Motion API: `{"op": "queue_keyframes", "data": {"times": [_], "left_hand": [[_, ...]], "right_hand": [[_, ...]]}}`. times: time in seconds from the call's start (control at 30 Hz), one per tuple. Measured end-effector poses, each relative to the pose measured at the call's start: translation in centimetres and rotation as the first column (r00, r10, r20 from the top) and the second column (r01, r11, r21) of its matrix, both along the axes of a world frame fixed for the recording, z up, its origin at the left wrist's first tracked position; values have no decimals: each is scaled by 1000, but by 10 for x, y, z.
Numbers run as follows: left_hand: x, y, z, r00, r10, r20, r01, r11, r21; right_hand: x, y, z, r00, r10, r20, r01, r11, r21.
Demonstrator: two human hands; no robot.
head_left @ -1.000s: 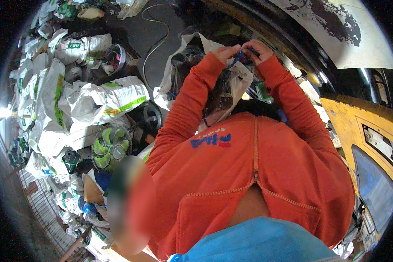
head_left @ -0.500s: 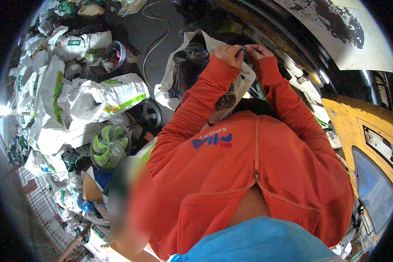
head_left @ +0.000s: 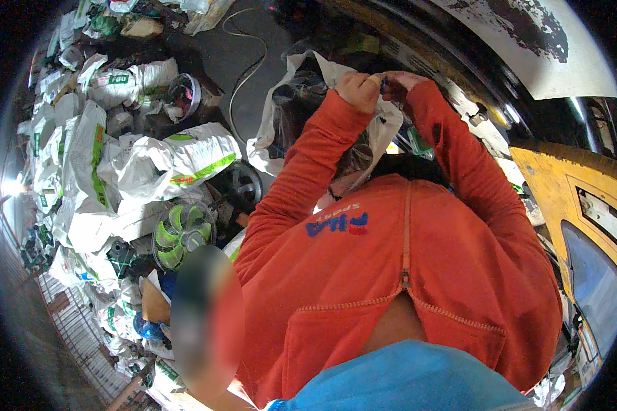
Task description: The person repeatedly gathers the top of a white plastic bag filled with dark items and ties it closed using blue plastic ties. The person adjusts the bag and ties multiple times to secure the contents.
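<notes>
- Left hand [head_left: 358,91] and right hand [head_left: 402,82] together, raised ahead of the chest, fingertips meeting
- Both sets of fingers pinched on a small dark-blue piece [head_left: 383,85]; mostly covered, its kind cannot be told
- Piece sits between the hands, above the right-hand edge of an open white sack [head_left: 262,152]
- Sack mouth wide; dark, glossy plastic [head_left: 291,113] inside, left forearm across part of it
- Red sleeves [head_left: 315,154] reach close to both wrists
- Left of the sack: pale cable [head_left: 234,113] curving on dark floor, black wheel [head_left: 248,183], fan with green blades [head_left: 183,236]
- Farther left, heaped white bags [head_left: 175,161] with green bands
- Far right, a yellow panel [head_left: 545,175] with a bluish pane [head_left: 591,281]
</notes>
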State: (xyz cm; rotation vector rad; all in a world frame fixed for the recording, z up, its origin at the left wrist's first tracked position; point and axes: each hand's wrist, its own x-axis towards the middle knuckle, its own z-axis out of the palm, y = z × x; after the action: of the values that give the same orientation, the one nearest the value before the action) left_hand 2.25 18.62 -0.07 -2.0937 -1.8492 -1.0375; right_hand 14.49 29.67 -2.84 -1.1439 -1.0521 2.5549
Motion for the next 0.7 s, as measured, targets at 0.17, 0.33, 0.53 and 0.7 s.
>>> {"op": "queue_keyframes", "data": {"times": [0.17, 0.33, 0.53, 0.7], "left_hand": [[5, -1, 8, 999, 0, 46, 4, 996, -93], [5, -7, 13, 855, 85, 511, 102, 939, -328], [-5, -9, 5, -82, 197, 977, 565, 817, -117], [-5, -12, 4, -19, 138, 990, 518, 849, -108]], "right_hand": [[12, -24, 17, 993, -114, -25, 101, 730, 676], [15, -13, 10, 998, -22, -54, 59, 375, 925], [9, -7, 7, 941, 96, -325, 287, 284, 915], [20, -11, 21, 956, 164, -243, 234, 71, 970]]}}
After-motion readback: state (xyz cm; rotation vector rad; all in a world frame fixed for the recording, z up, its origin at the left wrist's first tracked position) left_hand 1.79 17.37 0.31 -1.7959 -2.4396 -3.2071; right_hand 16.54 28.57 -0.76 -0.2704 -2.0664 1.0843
